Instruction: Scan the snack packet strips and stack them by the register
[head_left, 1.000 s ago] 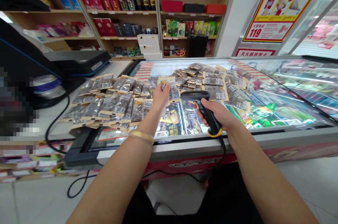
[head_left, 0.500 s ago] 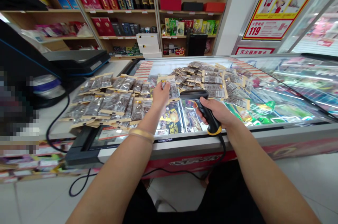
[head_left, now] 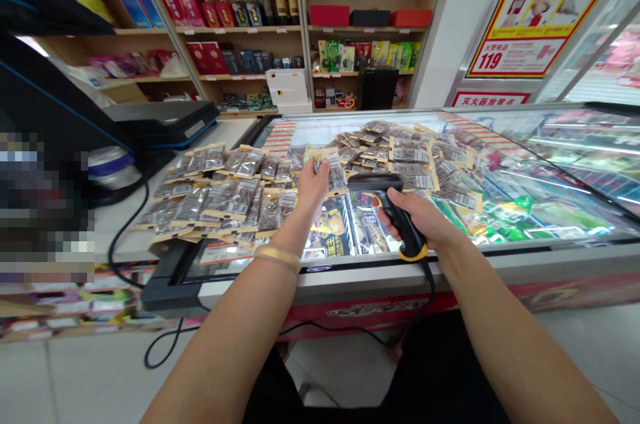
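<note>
My right hand [head_left: 417, 217] is wrapped round the handle of a black and yellow barcode scanner [head_left: 376, 182], whose head points left. In my left hand [head_left: 313, 185], pinched between thumb and fingers, is a small clear snack packet [head_left: 334, 171] with a printed label. The scanner's head is close beside this packet, just to its right. Many similar packets with dark contents and tan edges lie in a left pile [head_left: 220, 194] and a right pile [head_left: 410, 151]. Both piles rest on the glass top of a chest freezer [head_left: 250, 287].
The scanner's black cable [head_left: 431, 291] hangs over the freezer's front edge. A weighing scale [head_left: 165, 119] and a dark monitor stand [head_left: 55, 97] are on the left counter. Behind are shelves [head_left: 250, 31] of bottles and boxes. Frozen goods [head_left: 505, 214] show through the glass.
The whole view has shifted slightly, so everything sits a little further right and lower. Both hands keep their holds on the packet and scanner, with little movement between them.
</note>
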The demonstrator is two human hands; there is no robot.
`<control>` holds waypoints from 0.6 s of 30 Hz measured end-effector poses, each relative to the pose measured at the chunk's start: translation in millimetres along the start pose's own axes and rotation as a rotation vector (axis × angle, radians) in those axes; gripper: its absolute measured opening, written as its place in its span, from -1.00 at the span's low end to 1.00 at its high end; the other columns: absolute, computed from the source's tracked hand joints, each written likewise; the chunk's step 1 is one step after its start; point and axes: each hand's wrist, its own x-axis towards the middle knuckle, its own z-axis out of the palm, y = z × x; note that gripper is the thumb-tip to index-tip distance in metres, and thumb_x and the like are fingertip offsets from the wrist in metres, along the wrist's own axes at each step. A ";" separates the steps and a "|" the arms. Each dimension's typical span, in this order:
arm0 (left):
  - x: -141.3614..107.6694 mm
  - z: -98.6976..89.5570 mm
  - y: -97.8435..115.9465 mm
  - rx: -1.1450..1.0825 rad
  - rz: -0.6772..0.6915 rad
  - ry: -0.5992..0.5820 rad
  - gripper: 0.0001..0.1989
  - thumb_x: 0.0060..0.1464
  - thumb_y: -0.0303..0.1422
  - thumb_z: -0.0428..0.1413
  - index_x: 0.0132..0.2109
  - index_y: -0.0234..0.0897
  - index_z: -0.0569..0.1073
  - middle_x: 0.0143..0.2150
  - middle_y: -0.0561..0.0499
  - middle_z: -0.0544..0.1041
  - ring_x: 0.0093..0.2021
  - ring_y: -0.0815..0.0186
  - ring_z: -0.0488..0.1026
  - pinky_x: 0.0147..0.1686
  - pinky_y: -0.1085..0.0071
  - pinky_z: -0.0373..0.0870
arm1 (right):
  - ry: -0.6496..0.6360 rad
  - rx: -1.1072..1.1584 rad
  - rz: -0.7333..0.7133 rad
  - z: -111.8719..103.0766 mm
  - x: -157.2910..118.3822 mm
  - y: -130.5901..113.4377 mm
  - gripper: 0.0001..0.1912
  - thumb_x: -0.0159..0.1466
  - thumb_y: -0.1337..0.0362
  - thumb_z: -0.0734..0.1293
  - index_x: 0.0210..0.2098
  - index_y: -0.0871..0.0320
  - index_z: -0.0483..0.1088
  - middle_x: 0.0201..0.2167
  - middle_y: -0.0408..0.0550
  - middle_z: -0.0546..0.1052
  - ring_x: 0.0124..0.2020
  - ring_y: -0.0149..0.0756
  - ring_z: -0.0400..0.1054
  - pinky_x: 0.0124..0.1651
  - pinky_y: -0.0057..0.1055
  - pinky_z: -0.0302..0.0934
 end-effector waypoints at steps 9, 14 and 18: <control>-11.4 -24.6 36.2 0.254 0.135 0.026 -0.80 0.17 -0.22 0.08 -0.27 -0.28 0.43 -0.39 0.02 0.49 -0.33 0.30 0.41 -0.17 0.36 0.36 | -0.046 0.205 -0.029 13.0 3.3 -1.4 -0.47 0.10 -0.16 0.44 -0.24 0.17 0.39 -0.58 -0.20 0.39 -0.68 -0.48 0.21 -0.66 -0.54 0.15; -7.2 -80.2 62.5 0.399 0.279 0.060 -0.62 0.14 -0.31 0.09 0.10 -0.29 0.38 -0.04 -0.13 0.56 -0.05 0.17 0.50 0.06 0.25 0.35 | -0.140 0.217 -0.014 49.4 11.2 -2.4 -0.51 0.19 -0.13 0.37 -0.19 0.18 0.40 -0.60 -0.20 0.38 -0.69 -0.47 0.19 -0.68 -0.54 0.14; -10.2 -114.5 66.4 0.720 0.134 0.089 -0.53 0.18 -0.29 0.02 0.21 -0.30 0.35 -0.03 -0.21 0.57 0.02 -0.01 0.49 0.13 0.03 0.28 | -0.165 0.219 0.015 73.2 18.2 3.3 -0.54 0.22 -0.10 0.36 -0.20 0.20 0.41 -0.62 -0.20 0.38 -0.70 -0.47 0.20 -0.68 -0.55 0.14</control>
